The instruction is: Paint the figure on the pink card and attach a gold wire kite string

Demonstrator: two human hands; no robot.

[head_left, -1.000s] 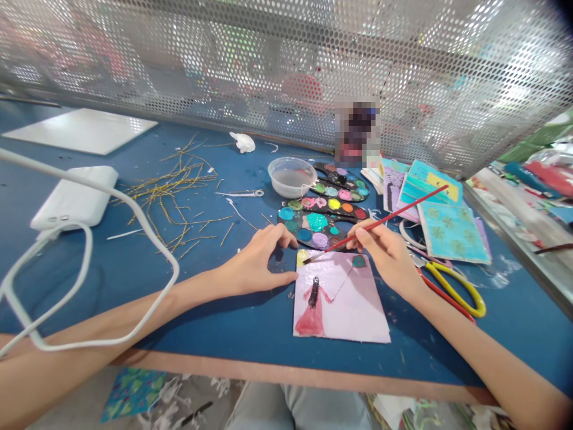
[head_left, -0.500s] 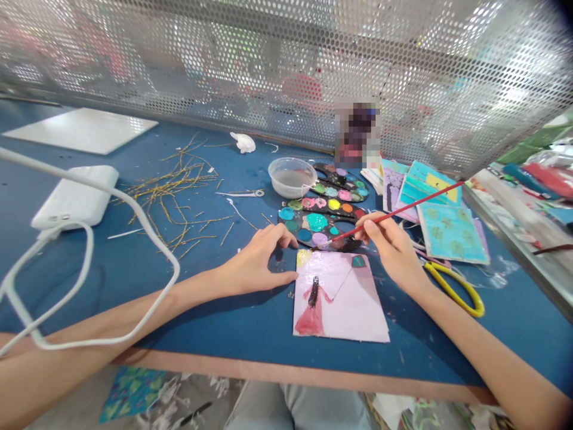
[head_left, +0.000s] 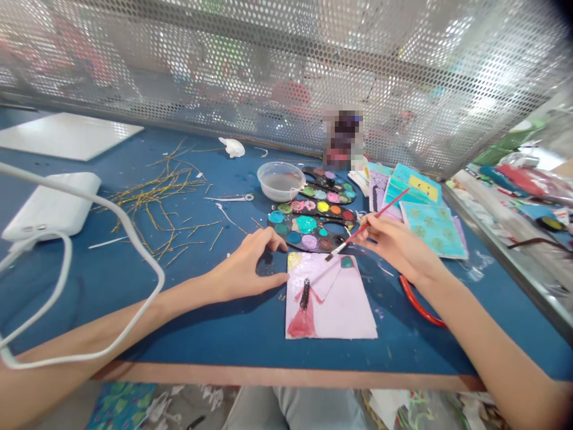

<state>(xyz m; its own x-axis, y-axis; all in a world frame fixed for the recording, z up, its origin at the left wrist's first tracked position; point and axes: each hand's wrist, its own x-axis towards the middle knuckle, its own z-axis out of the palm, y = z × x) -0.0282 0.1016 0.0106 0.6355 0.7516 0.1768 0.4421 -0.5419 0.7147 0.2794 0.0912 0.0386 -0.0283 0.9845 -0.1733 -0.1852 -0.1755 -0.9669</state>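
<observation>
My right hand [head_left: 396,242] pinches a red paintbrush [head_left: 380,212], whose bristle end points down-left over the upper edge of a pale pink painted card [head_left: 344,304]; whether it touches is unclear. On the card are a red-dressed figure with black hair, a yellow top-left corner and a teal patch joined by a thin line. My left hand [head_left: 248,266] rests on the table with fingers curled and apart from the thumb, its thumb tip at the card's left edge. Just beyond the card lies a black paint palette [head_left: 293,209] with several colours.
A clear plastic bowl [head_left: 281,181] stands by the palette. Painted cards [head_left: 434,230] are piled at right; a red curved handle [head_left: 418,301] lies by my right forearm. Yellow-brown strands [head_left: 154,191], a white power bank [head_left: 54,206] and its cable [head_left: 129,230] are at left. Perforated metal [head_left: 201,77] stands behind.
My right hand has turned the brush, bringing its tip from the card's top-left side rightward along the upper edge. The view has shifted slightly; my left hand keeps its place by the card.
</observation>
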